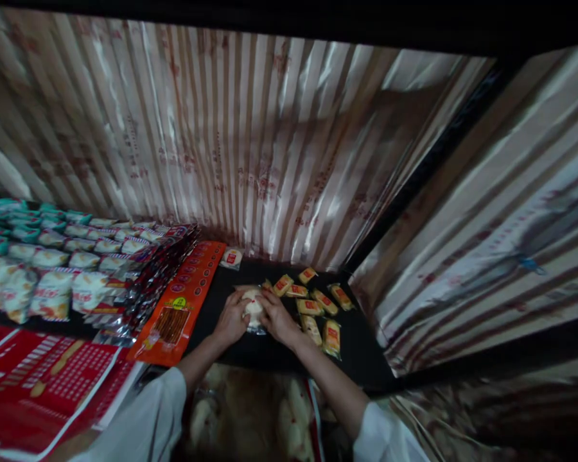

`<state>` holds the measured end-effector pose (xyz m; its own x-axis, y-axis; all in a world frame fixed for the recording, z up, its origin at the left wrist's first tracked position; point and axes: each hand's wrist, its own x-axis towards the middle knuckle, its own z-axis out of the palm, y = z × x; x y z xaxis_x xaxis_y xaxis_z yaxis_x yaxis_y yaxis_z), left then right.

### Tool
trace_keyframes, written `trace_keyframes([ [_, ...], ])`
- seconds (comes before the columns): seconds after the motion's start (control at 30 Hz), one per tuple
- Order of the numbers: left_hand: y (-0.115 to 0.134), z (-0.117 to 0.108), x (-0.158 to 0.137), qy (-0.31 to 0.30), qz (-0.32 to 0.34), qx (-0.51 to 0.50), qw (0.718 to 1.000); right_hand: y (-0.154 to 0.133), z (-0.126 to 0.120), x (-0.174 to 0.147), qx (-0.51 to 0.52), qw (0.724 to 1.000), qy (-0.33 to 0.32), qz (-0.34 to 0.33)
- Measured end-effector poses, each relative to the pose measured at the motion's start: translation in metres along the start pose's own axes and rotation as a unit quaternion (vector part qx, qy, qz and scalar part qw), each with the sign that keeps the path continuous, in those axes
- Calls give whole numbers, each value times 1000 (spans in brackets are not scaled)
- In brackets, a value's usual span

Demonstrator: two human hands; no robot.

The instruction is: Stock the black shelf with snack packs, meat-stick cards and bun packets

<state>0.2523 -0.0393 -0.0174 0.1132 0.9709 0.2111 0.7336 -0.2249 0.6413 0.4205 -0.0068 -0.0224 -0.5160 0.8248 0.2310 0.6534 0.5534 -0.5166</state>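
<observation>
On the black tabletop, a white, rounded packaged bun (253, 310) in a clear wrapper sits between my two hands. My left hand (232, 318) curls around its left side. From the right, my right hand (277, 317) presses on it with bent fingers. Some of the wrapper shows above and below the bun. Several small yellow packaged cakes (310, 307) with red labels lie just right of my right hand. A white packet (232, 258) with a red label rests behind my left hand.
An orange snack packet (178, 308) lies left of my hands, beside rows of white and teal snack bags (81, 256). A red printed sheet or bag (43, 385) is at lower left. Below my forearms, an open container holds white items (296, 417). Striped plastic sheeting (250, 147) hangs behind.
</observation>
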Motion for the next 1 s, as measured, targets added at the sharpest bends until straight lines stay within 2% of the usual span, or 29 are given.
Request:
trace_keyframes([
  [0.17, 1, -5, -5, 45, -6, -36, 998, -4, 4, -9, 24, 1000, 8, -7],
  [0.33, 3, -2, -7, 41, -36, -105, 993, -8, 9, -17, -8, 999, 30, -7],
  [0.47, 5, -4, -8, 51, -44, -141, 988, -11, 4, -20, -22, 998, 47, -46],
  [0.63, 3, -9, -6, 45, -128, -205, 969, -18, -13, -20, 6, 995, 75, -63],
  [0.77, 6, -14, -3, 27, -165, -265, 950, -23, -24, -13, 72, 989, 129, -6],
  [0.87, 10, -21, -2, 20, -153, -289, 945, -26, -29, -5, 135, 975, 162, 75],
  [1.0, 14, -30, -1, 25, -162, -339, 927, -29, -31, 4, 211, 947, 172, 173],
])
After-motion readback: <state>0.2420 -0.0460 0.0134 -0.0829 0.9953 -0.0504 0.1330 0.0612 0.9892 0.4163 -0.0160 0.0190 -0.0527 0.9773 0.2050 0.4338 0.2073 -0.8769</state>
